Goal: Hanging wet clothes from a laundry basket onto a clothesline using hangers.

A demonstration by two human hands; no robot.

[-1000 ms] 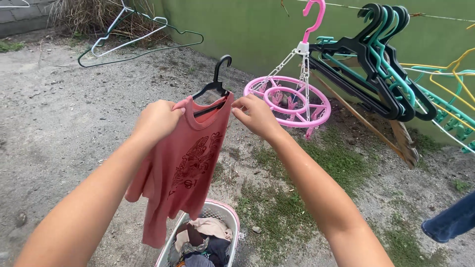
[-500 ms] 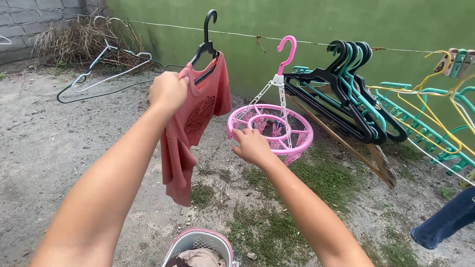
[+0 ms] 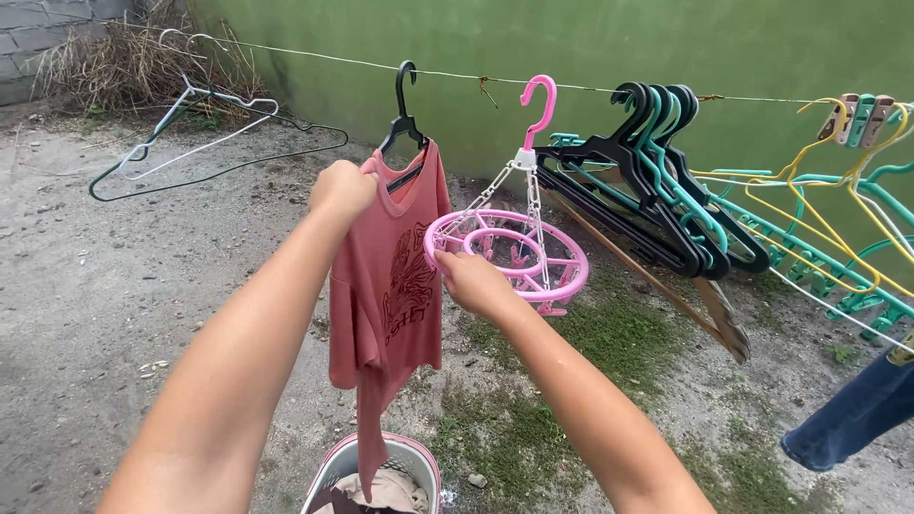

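So the left hand [image 3: 343, 190] is closed around the shoulder of a salmon-pink t-shirt [image 3: 390, 276], right where it sits on a black hanger [image 3: 405, 124]. That hanger's hook is over the clothesline [image 3: 305, 52], near the line's left end, and the shirt hangs straight down with its hem dangling just into the laundry basket [image 3: 419, 457] at the bottom edge of the view. The right hand [image 3: 471, 281] has its fingers curled onto the near rim of a round pink peg hanger [image 3: 509, 252], which hangs from the same line just to the right of the shirt, the two almost touching. Further right along the line there's a bunch of black and teal hangers [image 3: 666, 181], then yellow and teal ones [image 3: 838, 209] out toward the right end. A couple of wire hangers [image 3: 209, 124] hang at the far left. Something blue, denim maybe [image 3: 857, 414], pokes in at the lower right corner.
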